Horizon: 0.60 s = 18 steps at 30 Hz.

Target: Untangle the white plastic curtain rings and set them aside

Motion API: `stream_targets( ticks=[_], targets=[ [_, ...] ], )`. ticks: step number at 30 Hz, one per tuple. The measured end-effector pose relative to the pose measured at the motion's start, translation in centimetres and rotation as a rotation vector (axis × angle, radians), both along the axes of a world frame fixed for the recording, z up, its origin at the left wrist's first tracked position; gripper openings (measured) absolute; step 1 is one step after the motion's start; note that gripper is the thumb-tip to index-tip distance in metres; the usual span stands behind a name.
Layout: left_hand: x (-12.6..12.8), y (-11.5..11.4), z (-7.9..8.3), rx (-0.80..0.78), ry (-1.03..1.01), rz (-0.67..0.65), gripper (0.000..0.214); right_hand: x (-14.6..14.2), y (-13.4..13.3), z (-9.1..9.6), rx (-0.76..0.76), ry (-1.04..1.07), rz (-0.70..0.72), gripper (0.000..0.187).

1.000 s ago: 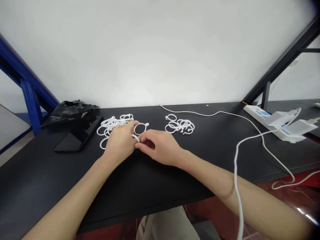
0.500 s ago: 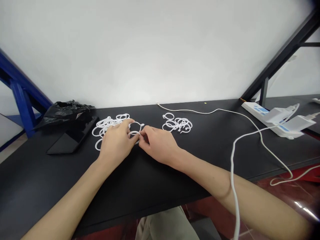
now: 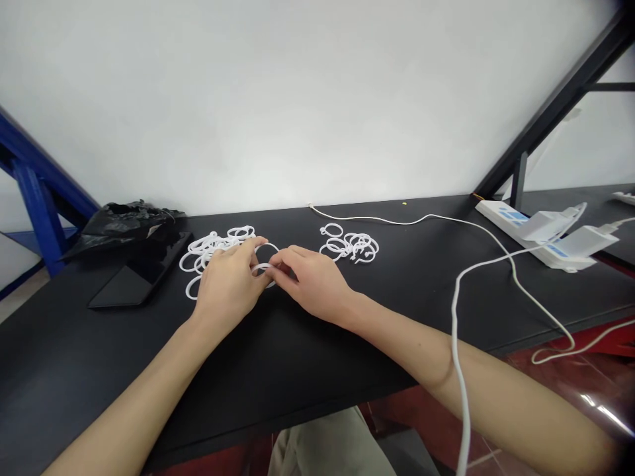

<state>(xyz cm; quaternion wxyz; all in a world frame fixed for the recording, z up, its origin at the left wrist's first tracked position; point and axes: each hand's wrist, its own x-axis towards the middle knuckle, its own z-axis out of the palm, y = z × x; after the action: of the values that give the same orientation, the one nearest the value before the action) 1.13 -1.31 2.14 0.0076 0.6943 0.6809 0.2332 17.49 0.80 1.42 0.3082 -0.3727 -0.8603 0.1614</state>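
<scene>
Both my hands meet over the middle of the black table [image 3: 297, 357]. My left hand [image 3: 225, 287] is closed, its fingers pinching a white plastic ring [image 3: 265, 256]. My right hand [image 3: 312, 283] is closed too, thumb and fingers pinched on the same ring from the right. A loose pile of white rings [image 3: 208, 254] lies just left of my left hand. A smaller heap of white rings [image 3: 352, 246] lies beyond my right hand.
A black tablet [image 3: 141, 277] and a crumpled black plastic bag [image 3: 126, 223] sit at the left. A white cable [image 3: 476, 277] runs across the table and down over my right forearm. A white power strip with adapters [image 3: 546, 235] lies at the right. Blue frame stands far left.
The view has shifted slightly, so everything sits a little further left. My hands have stayed together on the ring, with the right fingers moved closer onto it.
</scene>
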Motion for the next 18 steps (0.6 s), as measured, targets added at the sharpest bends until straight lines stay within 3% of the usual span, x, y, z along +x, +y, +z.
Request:
stream_targets(
  ticks=[4, 9, 18],
  targets=[
    [-0.2, 0.3, -0.2, 0.023, -0.006, 0.008, 0.047, 0.1, 0.2, 0.1, 0.042, 0.029, 0.006, 0.014],
    [-0.7, 0.7, 0.4, 0.077, -0.105, 0.116, 0.049, 0.4, 0.6, 0.4, 0.003, 0.12, -0.031, 0.014],
    [-0.9, 0.8, 0.5, -0.037, -0.418, 0.19, 0.05, 0.6, 1.6, 0.2, -0.108, 0.196, -0.091, 0.019]
  ],
)
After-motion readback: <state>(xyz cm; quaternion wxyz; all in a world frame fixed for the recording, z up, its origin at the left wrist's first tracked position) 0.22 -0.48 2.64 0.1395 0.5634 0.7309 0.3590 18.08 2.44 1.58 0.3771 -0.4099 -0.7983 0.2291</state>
